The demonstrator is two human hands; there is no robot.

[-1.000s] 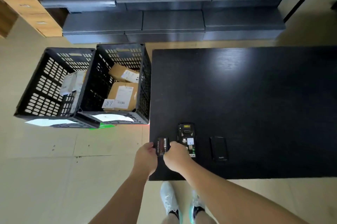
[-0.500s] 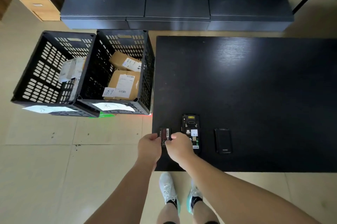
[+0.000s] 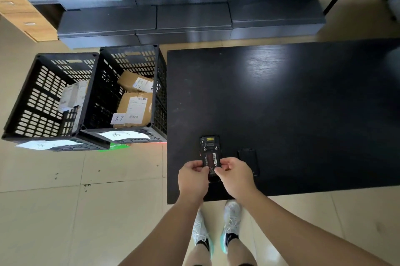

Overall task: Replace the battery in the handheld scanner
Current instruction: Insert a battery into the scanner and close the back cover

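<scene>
Both hands [image 3: 216, 173] hold battery [image 3: 212, 160] over scanner [image 3: 209, 145].

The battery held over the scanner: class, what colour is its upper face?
Black, with a red band and white label, on the battery; seen in the head view.

Both hands [image 3: 216, 175] together, fingertips pinched

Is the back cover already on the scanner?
No, the back cover lies on the table right of the scanner, while both hands hold the battery over its open back.
</scene>
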